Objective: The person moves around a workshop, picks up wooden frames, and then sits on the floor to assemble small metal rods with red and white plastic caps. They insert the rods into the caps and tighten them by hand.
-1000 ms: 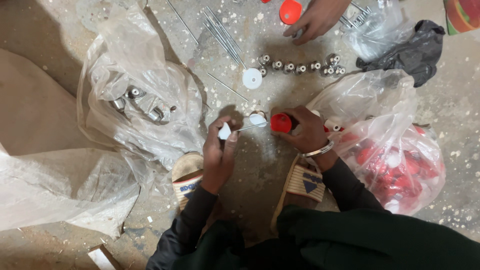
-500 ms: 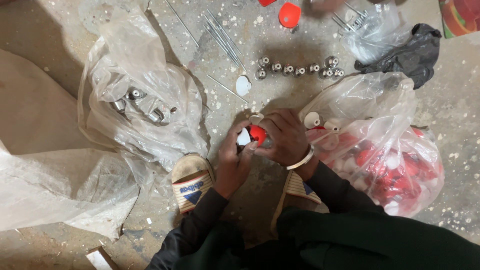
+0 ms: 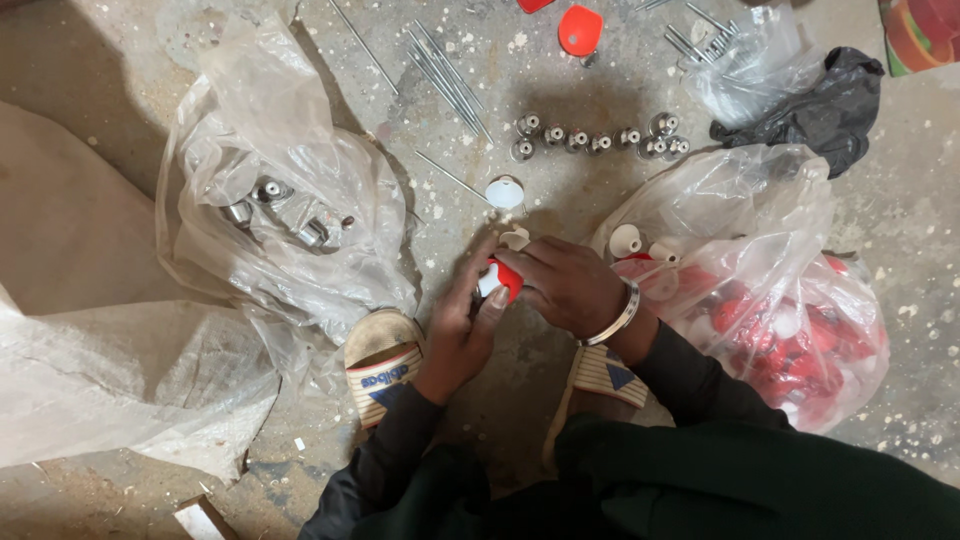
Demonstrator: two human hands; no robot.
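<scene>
Both my hands meet over the concrete floor on a small red and white plastic part (image 3: 500, 279). My left hand (image 3: 464, 322) grips it from below and the left. My right hand (image 3: 565, 284), with a metal bangle on the wrist, covers it from the right. A loose white cap (image 3: 505, 192) lies just beyond my fingers, and another small white piece (image 3: 516, 238) sits right above the part. A row of small metal fittings (image 3: 598, 140) stands further out.
A clear bag of red and white parts (image 3: 770, 300) lies at my right. A clear bag with metal fittings (image 3: 270, 205) lies at my left, beside a white sack (image 3: 110, 370). Thin metal rods (image 3: 448, 75), a red cap (image 3: 580, 28) and a black cloth (image 3: 815, 105) lie farther away. My sandals (image 3: 385, 362) are below.
My two hands, apart a second ago with a white piece in the left and a red piece in the right, have come together on one red and white part. Another person's hand has left the top.
</scene>
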